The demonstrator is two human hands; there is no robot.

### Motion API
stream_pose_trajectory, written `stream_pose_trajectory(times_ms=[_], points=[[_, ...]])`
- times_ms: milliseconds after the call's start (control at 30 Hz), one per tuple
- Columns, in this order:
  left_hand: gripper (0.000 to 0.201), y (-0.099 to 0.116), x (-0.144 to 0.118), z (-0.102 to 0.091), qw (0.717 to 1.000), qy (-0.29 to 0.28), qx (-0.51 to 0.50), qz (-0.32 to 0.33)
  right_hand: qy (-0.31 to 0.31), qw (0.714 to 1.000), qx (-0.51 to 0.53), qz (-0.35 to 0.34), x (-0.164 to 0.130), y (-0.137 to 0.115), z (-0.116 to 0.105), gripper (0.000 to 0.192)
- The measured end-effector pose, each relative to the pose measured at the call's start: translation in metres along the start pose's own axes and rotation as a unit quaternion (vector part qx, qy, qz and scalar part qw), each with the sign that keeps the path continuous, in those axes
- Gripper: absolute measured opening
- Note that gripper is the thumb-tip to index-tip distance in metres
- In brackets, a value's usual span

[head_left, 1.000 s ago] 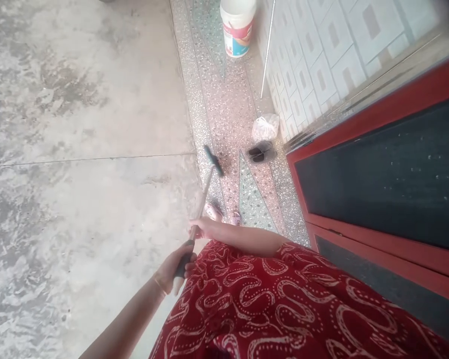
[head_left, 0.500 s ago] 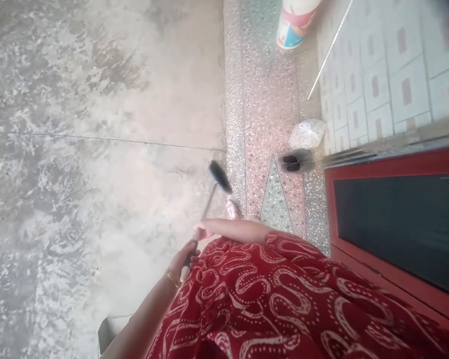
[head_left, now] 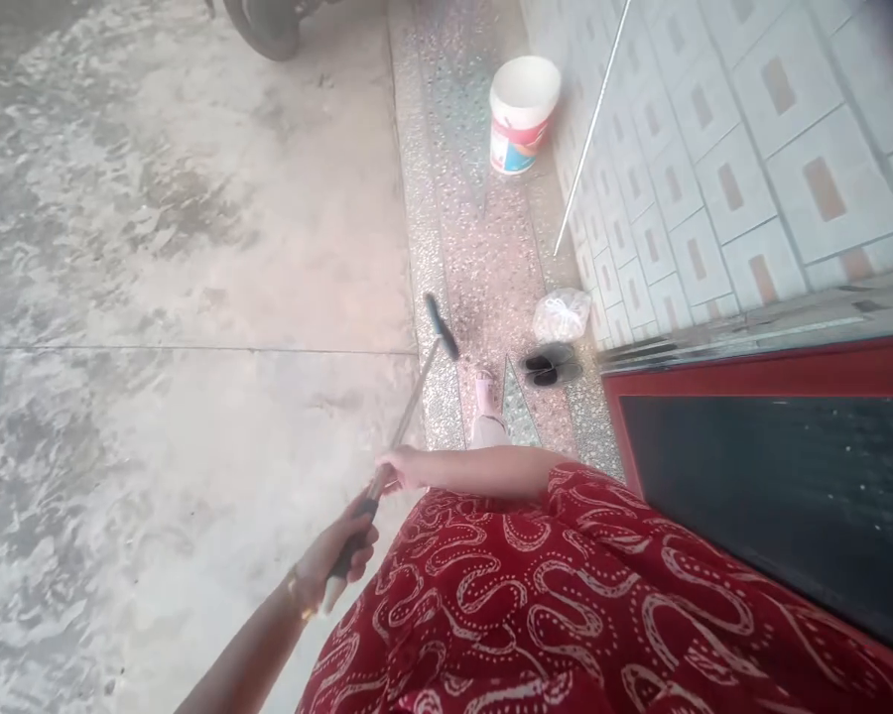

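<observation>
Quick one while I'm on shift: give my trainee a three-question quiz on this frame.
1. True or false: both hands grip the long-handled floor tool.
2. Which hand is lower on the handle, nearer its end? A) left hand B) right hand
3. Fill in: the white bucket stands on the speckled floor strip beside the ____ wall.

Key: 1 true; 2 A; 3 tiled.
</observation>
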State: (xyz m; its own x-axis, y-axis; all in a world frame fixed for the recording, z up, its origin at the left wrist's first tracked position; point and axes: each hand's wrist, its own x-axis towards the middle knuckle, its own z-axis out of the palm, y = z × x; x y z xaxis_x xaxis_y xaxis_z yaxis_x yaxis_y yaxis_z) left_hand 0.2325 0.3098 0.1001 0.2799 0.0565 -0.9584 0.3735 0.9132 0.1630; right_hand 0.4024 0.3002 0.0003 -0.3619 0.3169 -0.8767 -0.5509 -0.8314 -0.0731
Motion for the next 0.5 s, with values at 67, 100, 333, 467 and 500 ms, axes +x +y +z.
stream_pose_trajectory(times_ms=[67,100,333,467,500], points=[[0.076,0.049,0.044,0.048,0.997,-0.067,0.043,-0.019,0.054,0.997,0.049,-0.016,-0.016,-0.041,-0.06,0.017],[0.074,0.074,0.068,0.077,0.994,-0.09,0.059,-0.031,0.084,0.994,0.072,-0.026,-0.023,-0.062,-0.091,0.018],[0.048,0.17,0.141,0.216,0.996,0.026,-0.006,-0.081,0.125,0.991,0.051,0.019,-0.027,-0.182,-0.2,0.015],[0.051,0.205,0.108,0.215,0.991,0.127,-0.03,-0.035,-0.017,0.998,0.01,0.058,-0.006,-0.222,-0.144,0.012],[0.054,0.217,0.1,0.216,0.987,0.155,-0.026,-0.026,-0.036,0.998,0.013,0.045,-0.005,-0.231,-0.13,0.011]])
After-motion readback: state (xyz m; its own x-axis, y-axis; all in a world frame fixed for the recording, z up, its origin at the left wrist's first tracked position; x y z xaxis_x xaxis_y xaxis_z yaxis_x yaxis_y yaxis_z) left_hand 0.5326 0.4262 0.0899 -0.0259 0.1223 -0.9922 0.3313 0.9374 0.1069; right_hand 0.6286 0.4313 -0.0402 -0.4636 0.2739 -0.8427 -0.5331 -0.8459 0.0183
